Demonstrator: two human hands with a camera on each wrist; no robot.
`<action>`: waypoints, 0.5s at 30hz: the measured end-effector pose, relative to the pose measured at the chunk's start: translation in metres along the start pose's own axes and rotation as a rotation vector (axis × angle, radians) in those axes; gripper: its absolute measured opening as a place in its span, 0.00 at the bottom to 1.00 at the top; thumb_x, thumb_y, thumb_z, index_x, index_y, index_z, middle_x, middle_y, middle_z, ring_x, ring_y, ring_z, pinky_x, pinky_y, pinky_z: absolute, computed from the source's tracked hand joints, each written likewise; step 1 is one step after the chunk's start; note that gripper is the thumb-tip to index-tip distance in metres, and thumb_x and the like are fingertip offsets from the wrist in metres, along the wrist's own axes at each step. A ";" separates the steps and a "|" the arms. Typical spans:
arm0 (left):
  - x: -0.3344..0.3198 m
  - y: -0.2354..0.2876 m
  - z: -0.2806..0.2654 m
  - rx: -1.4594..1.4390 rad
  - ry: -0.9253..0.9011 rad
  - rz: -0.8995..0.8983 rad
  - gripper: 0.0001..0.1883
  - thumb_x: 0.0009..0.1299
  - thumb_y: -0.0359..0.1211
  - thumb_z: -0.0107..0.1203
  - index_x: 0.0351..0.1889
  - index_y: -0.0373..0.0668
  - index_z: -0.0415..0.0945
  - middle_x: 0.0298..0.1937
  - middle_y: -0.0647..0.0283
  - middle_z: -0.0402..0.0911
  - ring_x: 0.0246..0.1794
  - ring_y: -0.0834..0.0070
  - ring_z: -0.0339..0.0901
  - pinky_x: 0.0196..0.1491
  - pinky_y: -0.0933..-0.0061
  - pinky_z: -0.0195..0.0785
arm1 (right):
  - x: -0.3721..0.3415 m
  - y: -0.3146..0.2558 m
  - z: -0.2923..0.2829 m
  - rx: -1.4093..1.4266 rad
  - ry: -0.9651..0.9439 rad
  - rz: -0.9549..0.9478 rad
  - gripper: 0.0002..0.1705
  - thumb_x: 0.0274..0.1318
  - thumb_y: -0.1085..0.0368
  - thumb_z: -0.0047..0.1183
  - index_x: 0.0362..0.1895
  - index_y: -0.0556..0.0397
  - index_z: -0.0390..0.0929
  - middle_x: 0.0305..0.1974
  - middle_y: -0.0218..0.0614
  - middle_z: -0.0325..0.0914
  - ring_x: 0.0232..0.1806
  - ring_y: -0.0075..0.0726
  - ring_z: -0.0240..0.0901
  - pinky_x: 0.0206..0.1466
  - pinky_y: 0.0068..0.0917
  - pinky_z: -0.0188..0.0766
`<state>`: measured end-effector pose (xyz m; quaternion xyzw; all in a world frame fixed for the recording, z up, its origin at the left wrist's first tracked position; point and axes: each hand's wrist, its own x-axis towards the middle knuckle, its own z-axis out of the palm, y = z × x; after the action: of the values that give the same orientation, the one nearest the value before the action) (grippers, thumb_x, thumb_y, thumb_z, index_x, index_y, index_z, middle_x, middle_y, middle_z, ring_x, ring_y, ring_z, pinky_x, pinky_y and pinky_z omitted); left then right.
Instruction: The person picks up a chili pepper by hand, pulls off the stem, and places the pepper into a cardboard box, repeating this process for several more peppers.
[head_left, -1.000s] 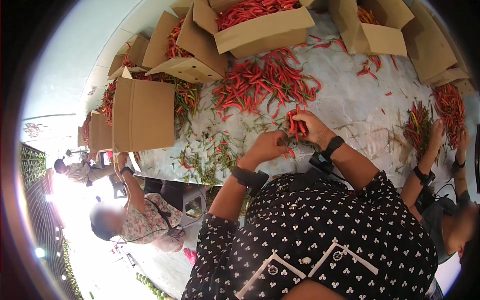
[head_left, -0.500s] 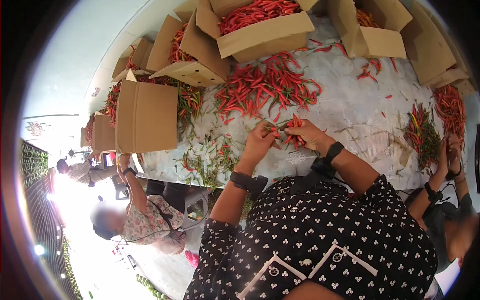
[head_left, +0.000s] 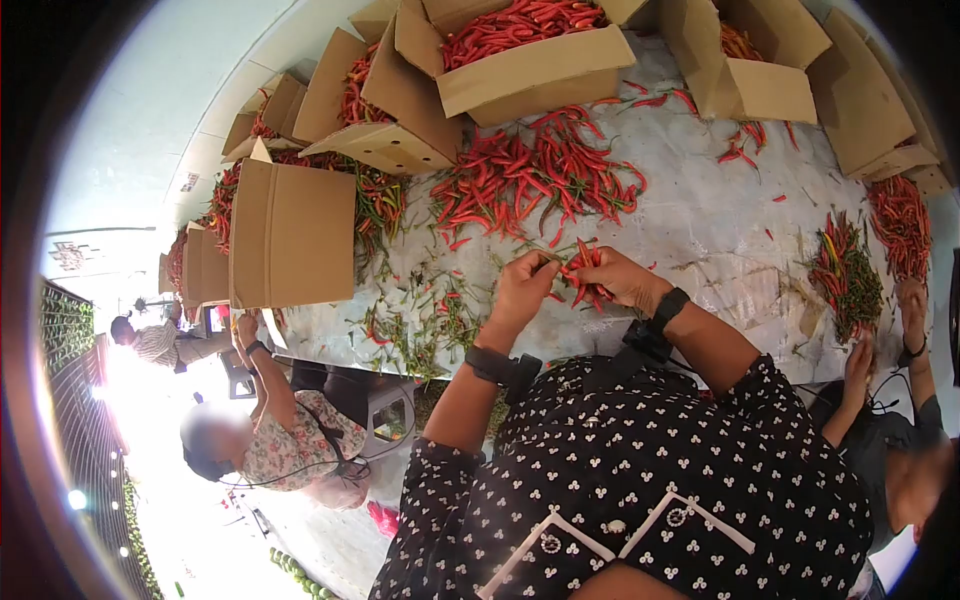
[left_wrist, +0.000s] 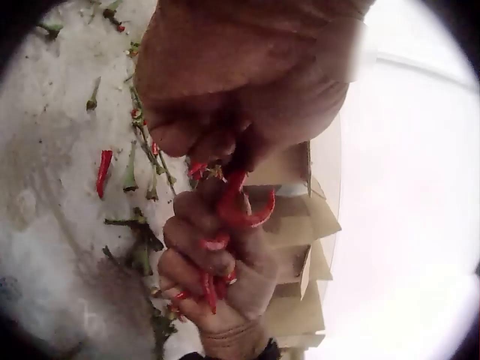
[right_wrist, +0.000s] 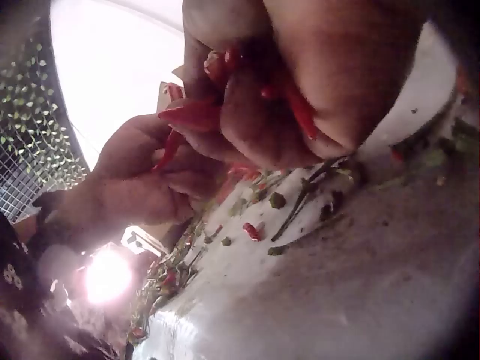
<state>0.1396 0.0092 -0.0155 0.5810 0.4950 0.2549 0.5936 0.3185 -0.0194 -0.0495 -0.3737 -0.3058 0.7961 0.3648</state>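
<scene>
My right hand (head_left: 625,278) grips a small bunch of red chillies (head_left: 592,290) over the table, and several of their tips poke out between its fingers in the right wrist view. Close against it, my left hand (head_left: 522,295) has thumb and fingers pinched at the end of a red chilli. That curved red chilli (left_wrist: 247,215) bridges the two hands in the left wrist view, its upper end hidden by the left fingertips. Beyond both hands lies a large heap of red chillies (head_left: 540,175).
Loose green stems (head_left: 425,325) litter the table left of my hands. Cardboard boxes (head_left: 540,85) of chillies line the far side, and a tall box (head_left: 295,235) stands at left. Another person's hands (head_left: 858,370) are beside a mixed chilli pile (head_left: 845,280) at right. A person sits at left.
My left hand first moved up and away from the right with a red chilli at its fingertips, then came back against the right hand's bunch. At right, the other person's hands have moved apart.
</scene>
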 end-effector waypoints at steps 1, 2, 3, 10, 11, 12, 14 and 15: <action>0.000 0.002 -0.002 -0.171 -0.065 -0.150 0.06 0.64 0.29 0.50 0.32 0.36 0.73 0.18 0.71 0.67 0.18 0.86 0.60 0.23 0.82 0.56 | -0.001 -0.001 0.001 0.001 0.000 0.001 0.06 0.51 0.65 0.53 0.32 0.53 0.74 0.18 0.26 0.71 0.16 0.18 0.65 0.14 0.16 0.56; 0.000 0.001 -0.003 -0.172 -0.065 -0.152 0.06 0.64 0.29 0.50 0.32 0.36 0.73 0.18 0.71 0.67 0.18 0.86 0.60 0.23 0.82 0.56 | -0.002 -0.003 0.003 -0.010 -0.044 -0.009 0.06 0.51 0.65 0.53 0.32 0.53 0.73 0.19 0.27 0.71 0.16 0.18 0.65 0.15 0.15 0.58; 0.000 -0.001 -0.004 -0.319 -0.098 -0.222 0.07 0.65 0.32 0.49 0.29 0.39 0.72 0.18 0.72 0.66 0.17 0.86 0.58 0.21 0.83 0.52 | -0.003 -0.004 0.005 -0.019 -0.087 -0.018 0.07 0.51 0.65 0.53 0.33 0.53 0.72 0.19 0.27 0.71 0.16 0.18 0.65 0.16 0.15 0.59; 0.027 -0.009 -0.042 0.549 0.202 -0.079 0.08 0.58 0.35 0.54 0.28 0.41 0.73 0.24 0.63 0.69 0.21 0.78 0.69 0.23 0.72 0.62 | 0.000 0.007 -0.015 0.064 -0.093 0.056 0.09 0.49 0.67 0.53 0.35 0.55 0.71 0.25 0.28 0.73 0.19 0.18 0.69 0.19 0.14 0.64; 0.029 -0.009 -0.041 0.550 0.204 -0.080 0.08 0.58 0.35 0.54 0.28 0.41 0.73 0.24 0.63 0.69 0.21 0.78 0.69 0.23 0.72 0.62 | 0.002 0.010 -0.020 0.121 -0.070 0.026 0.09 0.49 0.67 0.53 0.35 0.55 0.71 0.25 0.29 0.73 0.19 0.18 0.70 0.19 0.14 0.64; 0.029 -0.001 -0.037 0.763 0.244 0.112 0.09 0.56 0.36 0.56 0.28 0.41 0.74 0.29 0.59 0.71 0.26 0.75 0.72 0.26 0.68 0.64 | 0.002 0.010 -0.020 0.179 -0.045 -0.003 0.09 0.48 0.67 0.52 0.35 0.56 0.71 0.25 0.29 0.73 0.20 0.19 0.70 0.19 0.14 0.64; 0.031 0.004 -0.033 1.037 0.262 0.393 0.12 0.55 0.39 0.59 0.30 0.42 0.74 0.35 0.56 0.75 0.31 0.72 0.76 0.31 0.63 0.68 | 0.002 0.009 -0.019 0.198 -0.048 0.010 0.10 0.49 0.67 0.51 0.38 0.56 0.70 0.26 0.32 0.73 0.21 0.21 0.70 0.22 0.15 0.68; 0.035 0.001 -0.032 1.100 0.242 0.481 0.12 0.57 0.40 0.59 0.30 0.42 0.74 0.35 0.56 0.76 0.31 0.71 0.77 0.33 0.63 0.68 | 0.000 0.004 -0.015 0.215 -0.050 0.018 0.12 0.50 0.67 0.49 0.40 0.57 0.69 0.27 0.34 0.72 0.23 0.22 0.70 0.25 0.17 0.71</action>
<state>0.1249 0.0543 -0.0190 0.8646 0.4730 0.1532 0.0721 0.3291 -0.0181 -0.0608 -0.3153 -0.2243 0.8366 0.3878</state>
